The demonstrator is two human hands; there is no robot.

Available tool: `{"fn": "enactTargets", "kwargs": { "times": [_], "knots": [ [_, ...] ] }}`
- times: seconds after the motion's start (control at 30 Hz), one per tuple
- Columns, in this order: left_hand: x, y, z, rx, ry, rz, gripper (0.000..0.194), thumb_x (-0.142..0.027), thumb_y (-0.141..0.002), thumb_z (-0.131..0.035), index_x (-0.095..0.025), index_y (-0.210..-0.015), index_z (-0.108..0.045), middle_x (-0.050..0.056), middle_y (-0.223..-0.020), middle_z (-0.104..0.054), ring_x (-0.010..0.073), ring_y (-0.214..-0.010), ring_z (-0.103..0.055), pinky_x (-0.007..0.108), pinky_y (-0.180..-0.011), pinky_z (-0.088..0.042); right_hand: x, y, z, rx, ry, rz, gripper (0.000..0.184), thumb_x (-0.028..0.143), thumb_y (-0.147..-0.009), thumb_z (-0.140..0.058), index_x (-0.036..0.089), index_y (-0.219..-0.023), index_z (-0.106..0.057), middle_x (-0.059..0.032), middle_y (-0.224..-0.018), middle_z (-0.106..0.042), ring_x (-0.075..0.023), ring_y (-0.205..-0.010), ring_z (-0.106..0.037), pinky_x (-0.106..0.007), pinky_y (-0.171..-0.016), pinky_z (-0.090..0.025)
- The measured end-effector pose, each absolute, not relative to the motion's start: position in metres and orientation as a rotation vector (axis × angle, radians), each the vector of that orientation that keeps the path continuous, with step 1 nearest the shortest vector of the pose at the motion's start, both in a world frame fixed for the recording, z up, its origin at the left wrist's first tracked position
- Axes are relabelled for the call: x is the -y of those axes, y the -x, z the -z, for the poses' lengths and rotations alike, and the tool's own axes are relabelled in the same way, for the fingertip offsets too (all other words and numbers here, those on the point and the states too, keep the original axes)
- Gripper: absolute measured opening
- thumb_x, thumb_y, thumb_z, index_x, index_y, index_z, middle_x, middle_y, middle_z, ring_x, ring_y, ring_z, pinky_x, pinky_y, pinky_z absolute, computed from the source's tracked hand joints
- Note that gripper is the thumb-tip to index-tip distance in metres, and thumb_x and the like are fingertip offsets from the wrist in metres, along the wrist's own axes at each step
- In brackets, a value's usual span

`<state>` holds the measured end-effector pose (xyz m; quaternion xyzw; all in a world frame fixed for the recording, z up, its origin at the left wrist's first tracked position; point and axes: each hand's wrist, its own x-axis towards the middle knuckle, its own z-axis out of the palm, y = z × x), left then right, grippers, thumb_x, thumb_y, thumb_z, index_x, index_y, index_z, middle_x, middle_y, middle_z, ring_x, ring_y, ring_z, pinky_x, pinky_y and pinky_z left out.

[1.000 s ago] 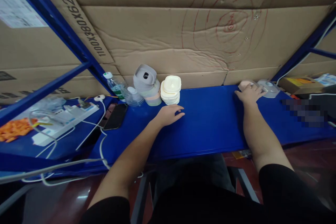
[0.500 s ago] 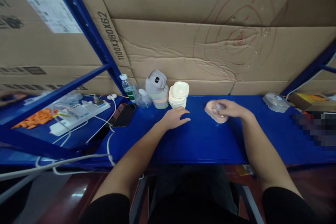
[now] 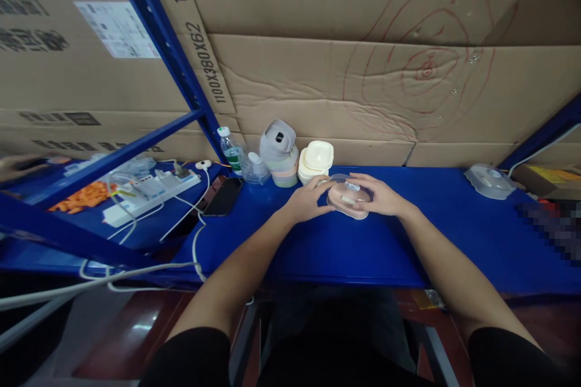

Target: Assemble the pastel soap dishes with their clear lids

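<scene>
A pink food container (image 3: 348, 208) with a clear domed lid sits on the blue tabletop, between my two hands. My left hand (image 3: 311, 201) curves round its left side, fingers at the back and thumb at the front. My right hand (image 3: 381, 195) grips the right side, its fingers reaching over the lid's edge. Just behind my left hand stands a stack of cream-coloured bowls (image 3: 318, 157). Grey containers (image 3: 279, 145) are piled to the left of that stack.
Clear plastic cups (image 3: 254, 170) and a water bottle (image 3: 231, 154) stand at the back left, near a phone (image 3: 223, 196). A white power strip (image 3: 140, 196) with cables lies further left. Another clear lid (image 3: 490, 181) is on the right. Someone else's hand (image 3: 22, 166) shows at the far left.
My right hand has brought the pink container leftward along the table. My left hand, free a moment ago, has closed on its left side. The view has shifted slightly.
</scene>
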<state>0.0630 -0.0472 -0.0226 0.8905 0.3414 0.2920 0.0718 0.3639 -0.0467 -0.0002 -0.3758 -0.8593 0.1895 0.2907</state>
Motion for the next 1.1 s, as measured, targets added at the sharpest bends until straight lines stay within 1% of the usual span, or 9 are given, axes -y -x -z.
{"fn": "enactTargets", "kwargs": {
  "times": [0.1, 0.17, 0.27, 0.37, 0.43, 0.57, 0.67, 0.8, 1.1],
  "knots": [
    [0.048, -0.065, 0.022, -0.981, -2.711, -1.028, 0.060, -0.043, -0.101, -0.069, -0.023, -0.155, -0.050, 0.016, -0.155, -0.057, 0.0267, -0.126, -0.070, 0.040, -0.100, -0.064, 0.052, -0.361, -0.004, 2.064, 0.917, -0.618, 0.069, 0.081, -0.082, -0.071, 0.028, -0.126, -0.077, -0.0127, -0.135, -0.076, -0.0378, -0.126, -0.071, -0.058, -0.109, -0.055],
    [0.050, -0.066, 0.021, -0.931, -2.771, -1.125, 0.052, -0.038, -0.107, -0.059, -0.022, -0.156, -0.049, 0.016, -0.152, -0.061, 0.0259, -0.130, -0.068, 0.040, -0.105, -0.062, 0.053, -0.358, -0.005, 1.876, 0.928, -0.796, 0.081, 0.095, -0.079, -0.058, 0.024, -0.111, -0.077, -0.0132, -0.109, -0.083, -0.0339, -0.088, -0.081, -0.051, -0.080, -0.065],
    [0.055, -0.070, 0.019, -0.853, -2.900, -1.165, 0.051, -0.040, -0.109, -0.055, -0.021, -0.156, -0.049, 0.017, -0.149, -0.064, 0.0266, -0.134, -0.067, 0.043, -0.107, -0.061, 0.052, -0.354, -0.003, 1.620, 0.955, -1.007, 0.090, 0.105, -0.072, -0.048, 0.022, -0.098, -0.072, -0.0113, -0.084, -0.081, -0.0236, -0.043, -0.065, -0.038, -0.041, -0.050],
    [0.060, -0.074, 0.015, -0.774, -3.030, -1.074, 0.046, -0.041, -0.109, -0.055, -0.023, -0.152, -0.055, 0.017, -0.156, -0.060, 0.0281, -0.137, -0.065, 0.043, -0.105, -0.062, 0.050, -0.351, -0.003, 1.495, 0.974, -1.074, 0.091, 0.105, -0.078, -0.037, 0.023, -0.102, -0.070, -0.0084, -0.073, -0.077, -0.0173, -0.030, -0.051, -0.033, -0.031, -0.037],
    [0.060, -0.074, 0.013, -0.782, -3.069, -1.013, 0.038, -0.040, -0.109, -0.055, -0.025, -0.144, -0.063, 0.016, -0.159, -0.057, 0.0277, -0.135, -0.066, 0.042, -0.103, -0.062, 0.050, -0.350, -0.005, 1.470, 0.996, -1.091, 0.094, 0.104, -0.081, -0.028, 0.024, -0.108, -0.068, -0.0073, -0.072, -0.077, -0.0153, -0.029, -0.048, -0.032, -0.032, -0.036],
    [0.050, -0.057, 0.006, -1.020, -3.004, -1.089, 0.032, -0.050, -0.107, -0.057, -0.025, -0.120, -0.073, 0.015, -0.151, -0.065, 0.0284, -0.121, -0.072, 0.044, -0.096, -0.062, 0.050, -0.350, -0.009, 1.458, 0.948, -1.063, 0.094, 0.103, -0.082, -0.029, 0.026, -0.127, -0.061, -0.0092, -0.103, -0.081, -0.0153, -0.041, -0.060, -0.036, -0.045, -0.055],
    [0.038, -0.023, -0.005, -1.324, -2.796, -1.489, 0.031, -0.051, -0.107, -0.056, -0.025, -0.112, -0.072, 0.014, -0.150, -0.065, 0.0308, -0.123, -0.069, 0.050, -0.103, -0.056, 0.046, -0.355, -0.008, 1.411, 0.932, -0.999, 0.078, 0.092, -0.088, -0.046, 0.029, -0.132, -0.057, -0.0079, -0.112, -0.080, -0.0147, -0.047, -0.063, -0.037, -0.054, -0.060],
    [0.025, 0.034, -0.022, -1.809, -2.289, -2.051, 0.031, -0.050, -0.105, -0.057, -0.023, -0.116, -0.068, 0.016, -0.151, -0.062, 0.0347, -0.138, -0.058, 0.057, -0.117, -0.042, 0.033, -0.363, 0.004, 1.422, 1.062, -0.887, 0.068, 0.079, -0.086, -0.066, 0.028, -0.129, -0.057, -0.0041, -0.101, -0.080, -0.0158, -0.049, -0.064, -0.036, -0.054, -0.059],
    [0.009, 0.074, -0.017, -2.256, -1.903, -1.809, 0.030, -0.035, -0.095, -0.066, -0.018, -0.119, -0.070, 0.021, -0.151, -0.061, 0.0435, -0.137, -0.054, 0.066, -0.117, -0.036, 0.030, -0.365, 0.022, 1.907, 1.244, -0.531, 0.063, 0.054, -0.090, -0.074, 0.024, -0.143, -0.059, -0.0105, -0.115, -0.079, -0.0266, -0.087, -0.076, -0.049, -0.085, -0.063]
  ]
}}
